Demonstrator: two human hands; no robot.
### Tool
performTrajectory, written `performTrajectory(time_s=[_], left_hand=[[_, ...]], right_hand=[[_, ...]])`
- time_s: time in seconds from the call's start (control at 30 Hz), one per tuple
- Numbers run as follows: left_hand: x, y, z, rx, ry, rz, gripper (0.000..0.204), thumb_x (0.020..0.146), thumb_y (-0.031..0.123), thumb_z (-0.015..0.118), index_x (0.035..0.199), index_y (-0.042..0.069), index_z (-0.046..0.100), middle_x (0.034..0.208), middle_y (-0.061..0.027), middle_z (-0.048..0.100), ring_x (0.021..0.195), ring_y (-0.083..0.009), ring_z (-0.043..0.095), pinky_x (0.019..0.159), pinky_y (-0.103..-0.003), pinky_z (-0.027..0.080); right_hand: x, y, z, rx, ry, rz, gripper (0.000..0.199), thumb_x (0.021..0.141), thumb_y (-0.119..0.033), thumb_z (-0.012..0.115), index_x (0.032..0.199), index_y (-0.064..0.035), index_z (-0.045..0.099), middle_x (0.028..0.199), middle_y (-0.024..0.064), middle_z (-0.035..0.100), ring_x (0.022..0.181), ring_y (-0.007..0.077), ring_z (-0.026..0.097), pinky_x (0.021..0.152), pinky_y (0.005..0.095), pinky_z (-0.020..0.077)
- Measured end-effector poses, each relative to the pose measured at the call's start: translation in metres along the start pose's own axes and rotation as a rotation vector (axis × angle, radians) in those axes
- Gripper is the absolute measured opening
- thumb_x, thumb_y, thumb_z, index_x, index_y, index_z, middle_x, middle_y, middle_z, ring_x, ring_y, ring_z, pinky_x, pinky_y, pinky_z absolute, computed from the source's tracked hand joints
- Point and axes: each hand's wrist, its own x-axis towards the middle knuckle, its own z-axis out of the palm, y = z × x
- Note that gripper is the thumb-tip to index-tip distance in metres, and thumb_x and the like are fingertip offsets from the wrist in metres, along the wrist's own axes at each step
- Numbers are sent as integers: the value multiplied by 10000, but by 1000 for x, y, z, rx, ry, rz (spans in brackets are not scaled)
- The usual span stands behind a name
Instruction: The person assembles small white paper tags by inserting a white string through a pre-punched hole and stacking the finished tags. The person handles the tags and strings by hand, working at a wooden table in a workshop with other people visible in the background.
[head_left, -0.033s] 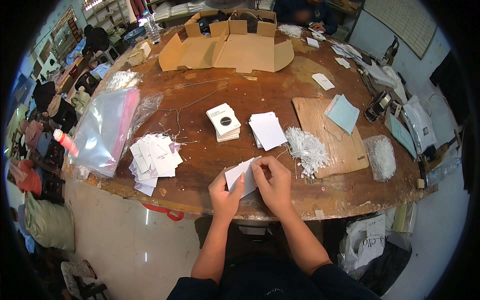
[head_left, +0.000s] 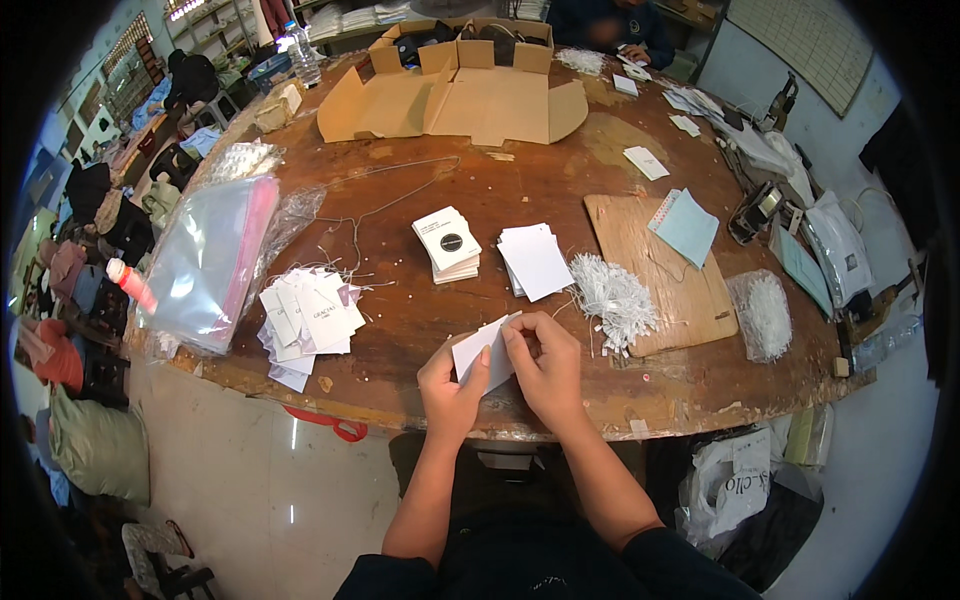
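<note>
Close to the table's front edge, a white card is gripped by both hands. My left hand pinches it with the thumb on top. At its upper right edge, my right hand has its thumb and fingertips drawn together; whether they also hold a string is too small to tell. Beyond the hands lie a stack of printed cards and a stack of blank white cards. A bundle of white tag strings lies right of them. To the left is a pile of white tags with strings.
Clear plastic bags cover the table's left side. On the right lie a wooden board, a light blue paper and a bag of white strings. An opened cardboard box stands at the back, where another person sits.
</note>
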Motion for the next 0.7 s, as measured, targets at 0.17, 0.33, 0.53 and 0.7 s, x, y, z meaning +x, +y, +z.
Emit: performTrajectory(time_s=[0.17,0.33,0.53,0.7], left_hand=[[7,0,-6,298,-47,465,241,787,-9,732,1027,-11,725,1021,-164,740,903,-299,720,808,-357,565],[11,-2,-1,272,-48,433,316,697,-23,748,1010,19,739,1049,-119,745,929,-310,712,806,-381,575],[14,4,-6,591,-94,676,339,646,-12,793,975,53,743,1027,-68,733,907,-285,686,778,-379,569],[14,5,-4,663,-96,757,305,652,14,804,946,70,743,1023,-52,727,898,-280,674,754,-380,563]], right_hand=[[3,7,-6,158,-120,299,96,1001,-76,643,1007,18,662,850,16,674,728,63,590,663,213,481],[3,10,-1,389,-69,303,106,1024,-102,618,1035,-5,659,864,-12,658,733,46,570,637,206,454],[9,7,-12,358,-158,363,132,1024,-110,614,1034,3,680,849,-25,653,718,39,552,625,203,438],[12,8,-16,417,-194,471,153,1033,-101,583,1032,26,669,848,-3,662,743,53,576,674,233,476]])
